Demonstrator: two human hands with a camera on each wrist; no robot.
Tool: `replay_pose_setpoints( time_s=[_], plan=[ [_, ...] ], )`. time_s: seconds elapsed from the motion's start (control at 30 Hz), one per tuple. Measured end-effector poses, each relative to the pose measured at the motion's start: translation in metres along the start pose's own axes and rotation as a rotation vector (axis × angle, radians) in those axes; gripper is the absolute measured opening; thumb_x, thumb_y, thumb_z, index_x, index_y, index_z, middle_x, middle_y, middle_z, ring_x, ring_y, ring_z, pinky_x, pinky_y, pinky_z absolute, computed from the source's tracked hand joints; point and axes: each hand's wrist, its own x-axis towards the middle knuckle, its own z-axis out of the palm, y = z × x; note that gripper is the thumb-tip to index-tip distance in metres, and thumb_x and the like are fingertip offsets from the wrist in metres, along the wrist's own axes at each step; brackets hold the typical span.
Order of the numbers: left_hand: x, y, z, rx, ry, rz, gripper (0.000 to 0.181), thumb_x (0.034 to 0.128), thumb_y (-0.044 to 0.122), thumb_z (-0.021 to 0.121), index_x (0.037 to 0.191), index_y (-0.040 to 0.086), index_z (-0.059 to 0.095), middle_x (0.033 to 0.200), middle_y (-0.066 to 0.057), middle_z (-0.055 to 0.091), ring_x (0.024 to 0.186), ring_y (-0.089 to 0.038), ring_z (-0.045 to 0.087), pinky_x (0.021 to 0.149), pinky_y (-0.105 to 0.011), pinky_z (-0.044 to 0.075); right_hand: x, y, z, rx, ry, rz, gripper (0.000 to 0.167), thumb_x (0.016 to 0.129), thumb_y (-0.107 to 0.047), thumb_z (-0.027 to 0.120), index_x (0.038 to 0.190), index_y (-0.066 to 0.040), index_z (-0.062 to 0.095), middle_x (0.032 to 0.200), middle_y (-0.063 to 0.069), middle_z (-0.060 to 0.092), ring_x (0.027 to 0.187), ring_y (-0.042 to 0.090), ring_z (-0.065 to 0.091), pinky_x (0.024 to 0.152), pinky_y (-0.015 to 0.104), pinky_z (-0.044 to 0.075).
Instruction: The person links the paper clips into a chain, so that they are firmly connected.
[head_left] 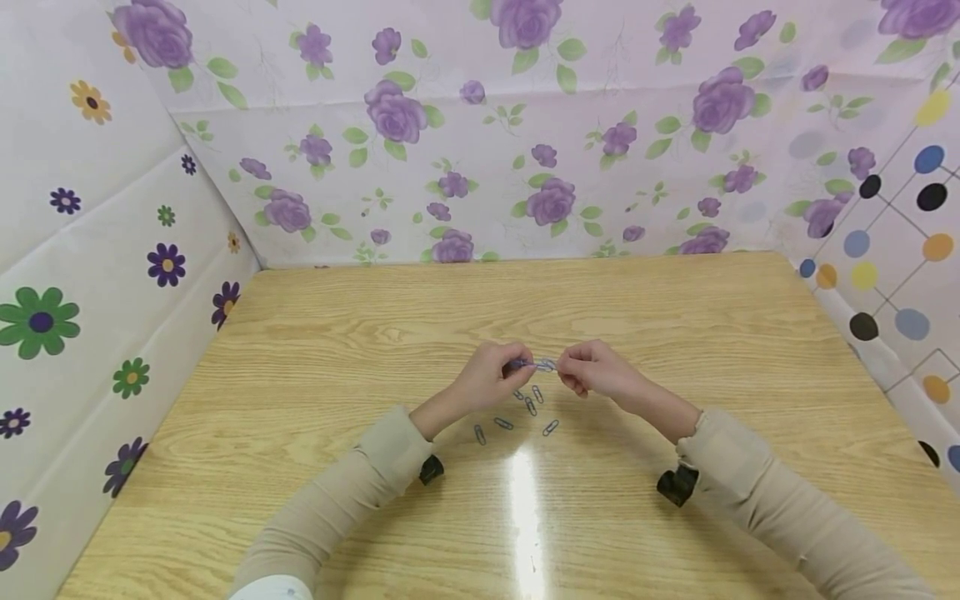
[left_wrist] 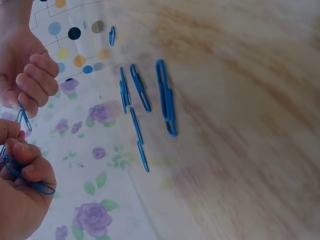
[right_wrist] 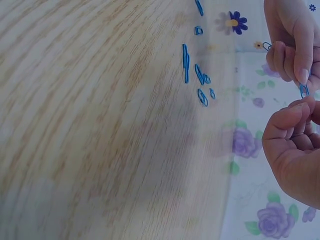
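1. While the fingers of the left hand (head_left: 491, 375) are curled, with thumb and forefinger pressed together, they hold a small bunch of blue, oval-looped wire paper clips (left_wrist: 39, 186), part of which sticks out from the palm side.
2. The fingers of the right hand (head_left: 603, 373) are likewise curled in, thumb and forefinger closed in a pinch on a blue wire clip (right_wrist: 304, 90) that spans the narrow gap between the two hands; whether it is linked to the bunch, I cannot tell.
3. Both hands are above a glossy, yellow-brown wood-grain tabletop (head_left: 360, 333).
4. Just below the hands, several loose blue paper clips (head_left: 531, 406) lie scattered at various angles, some close together, others apart nearer the person.
5. Beige long sleeves (head_left: 397, 450) cover the forearms, and a black device (head_left: 678, 485) sits under the right wrist.
6. Beyond the tabletop stands a white covering with purple roses (head_left: 397, 112); a daisy-patterned white sheet (head_left: 82, 250) flanks the left, a dotted white sheet (head_left: 900, 275) the right.
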Motion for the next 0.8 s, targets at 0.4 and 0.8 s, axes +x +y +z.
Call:
replay_pose_setpoints(
  time_s=[0.4,0.8],
  plan=[
    [-0.002,0.001,-0.007,0.048,0.025,-0.003,0.007,0.0828,-0.001,0.057,0.076,0.000,0.059,0.055,0.001,0.049,0.045,-0.001,0.033,0.042,-0.016,0.029,0.000,0.004,0.001,-0.025,-0.031,-0.007,0.023,0.094,-0.008,0.043,0.075,0.002,0.051,0.061,0.004,0.045,0.054,0.014,0.040,0.052,0.028,0.038],
    [-0.004,0.010,-0.015,-0.286,-0.024,-0.306,0.018,0.0879,0.009,0.058,0.073,-0.001,0.057,0.060,0.001,0.050,0.051,-0.008,0.040,0.046,-0.018,0.033,-0.003,0.002,-0.001,0.002,-0.108,-0.026,0.024,0.096,-0.013,0.042,0.080,0.003,0.051,0.067,0.006,0.047,0.058,0.016,0.042,0.055,0.030,0.040]
  ],
)
